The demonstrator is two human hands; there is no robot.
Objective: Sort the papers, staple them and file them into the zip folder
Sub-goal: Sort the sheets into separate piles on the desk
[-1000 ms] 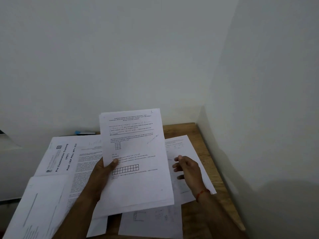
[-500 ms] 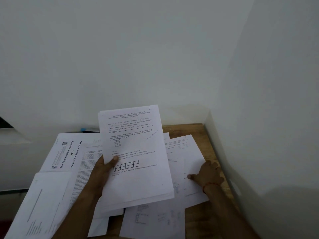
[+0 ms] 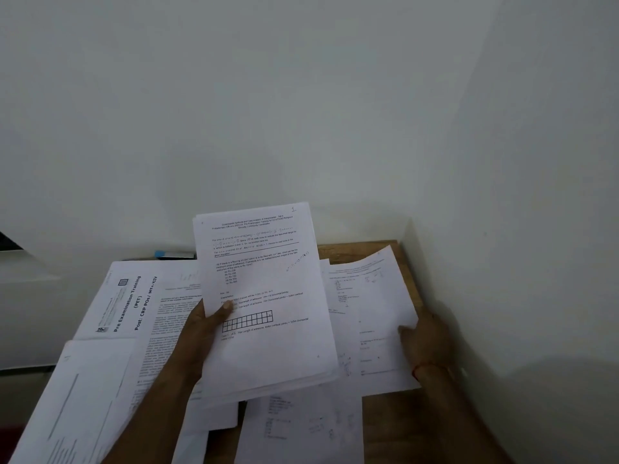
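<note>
At the left of the frame, printed sheets (image 3: 127, 303) headed "Pre Examination Training" lie overlapping on the surface (image 3: 355, 251), apparently unsorted. At the centre, the left hand (image 3: 201, 333) holds the gathered stack (image 3: 268, 313) up off the surface, with its thumb pressed on the front page and its fingers behind. At the right, the right hand (image 3: 425, 343) pinches the edge of a loose sheet (image 3: 368, 296) whose far corner curls upward. To do this well, the sheet should probably be lifted clear and its page number checked. It can then be laid squarely against the stack, edges aligned.
</note>
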